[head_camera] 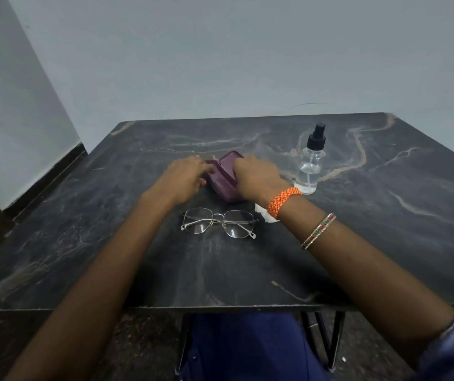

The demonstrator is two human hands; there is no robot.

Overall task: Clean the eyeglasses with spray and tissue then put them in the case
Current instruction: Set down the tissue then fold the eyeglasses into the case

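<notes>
Nearest the camera, a blue-clothed lap shows below the near edge of the dark marbled table; two bare forearms reach over that edge toward the table's middle; the right one wears an orange braided band at the wrist and thin beaded bangles just behind it. The eyeglasses, thin metal frame with clear lenses, lie folded on the table between the forearms, nearer the near edge than the case, touched by neither hand. Just beyond them sits the purple case, its lid raised; both hands are on it. The left hand rests at the case's left side, its fingers stretched forward against the lid edge, the grip loose and released rather than clenched; the right hand lies over the case's right side with fingers curled round its edge, grasping the case. A white tissue shows partly under the right wrist, just right of the eyeglasses. The clear spray bottle with a black pump top stands upright to the right of the case, toward the far right corner, apart from both hands.
</notes>
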